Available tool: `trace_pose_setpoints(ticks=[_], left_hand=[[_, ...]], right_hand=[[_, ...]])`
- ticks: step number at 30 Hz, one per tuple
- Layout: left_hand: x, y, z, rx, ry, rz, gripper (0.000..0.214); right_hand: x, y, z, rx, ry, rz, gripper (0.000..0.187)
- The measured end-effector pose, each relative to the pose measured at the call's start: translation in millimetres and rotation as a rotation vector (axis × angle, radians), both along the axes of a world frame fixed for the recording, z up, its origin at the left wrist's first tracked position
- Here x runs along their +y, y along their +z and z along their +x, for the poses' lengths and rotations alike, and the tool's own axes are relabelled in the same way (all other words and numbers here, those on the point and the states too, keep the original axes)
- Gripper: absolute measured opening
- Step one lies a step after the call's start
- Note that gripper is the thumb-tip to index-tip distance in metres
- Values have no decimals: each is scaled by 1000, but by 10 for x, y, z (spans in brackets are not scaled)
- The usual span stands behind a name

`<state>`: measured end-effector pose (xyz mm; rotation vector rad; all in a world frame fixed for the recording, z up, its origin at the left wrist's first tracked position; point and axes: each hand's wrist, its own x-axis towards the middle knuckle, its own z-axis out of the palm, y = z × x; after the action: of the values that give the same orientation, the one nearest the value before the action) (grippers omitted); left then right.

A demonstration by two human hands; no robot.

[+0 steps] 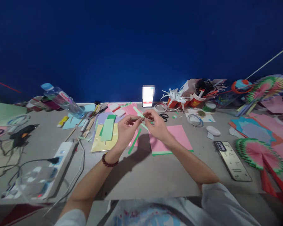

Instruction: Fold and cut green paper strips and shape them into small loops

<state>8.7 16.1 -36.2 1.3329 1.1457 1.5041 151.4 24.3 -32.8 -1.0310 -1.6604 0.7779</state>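
Over the desk (pixel 136 179) | left fingers (pixel 133 118), right fingers (pixel 152 113) pinching pale green strip (pixel 138 111) | strip's middle hidden

Dim blue wall (pixel 108 47), soft shadow (pixel 142 149) across grey tabletop (pixel 160 179), phone screen (pixel 147 93) glare, stretched, blurry outer edges

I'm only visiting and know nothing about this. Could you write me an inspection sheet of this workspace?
Surface: gray table, paper scraps scattered.
Job's things: light green strip at the fingertips; dark green strip on the table; pink paper beneath the right forearm.
Clutter: tilted bottle, flat phone, paper fan.
Hands: left hand and right hand close together; exact grip unclear.
Cables: black plug in power strip.
Surroundings: blue wall; other people, nothing seen.
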Motion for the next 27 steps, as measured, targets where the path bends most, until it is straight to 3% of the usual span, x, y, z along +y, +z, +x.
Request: trace_pose_setpoints(ticks=[6,10,12,17,21,23,27], left_hand=[[-17,57,16,138,-41,46,12],[-53,100,22,152,-92,94,18],[-74,113,7,140,-170,131,20],[-134,116,-24,66,-509,165,37],[-163,57,20,12,-667,95,41],[-180,13,65,-8,-756,37,44],[-249,-78,178,82,-916,0,51]], right_hand=[[15,6,43,-44,-10,34,22],[23,111,144,-105,31,55,26],[14,208,224,-133,51,67,26],[-85,374,465,-190,21,26,24],[-238,250,639,-209,6,-72,23],[-318,135,745,-257,-18,-51,24],[-476,-111,1050,-498,-147,243,21]])
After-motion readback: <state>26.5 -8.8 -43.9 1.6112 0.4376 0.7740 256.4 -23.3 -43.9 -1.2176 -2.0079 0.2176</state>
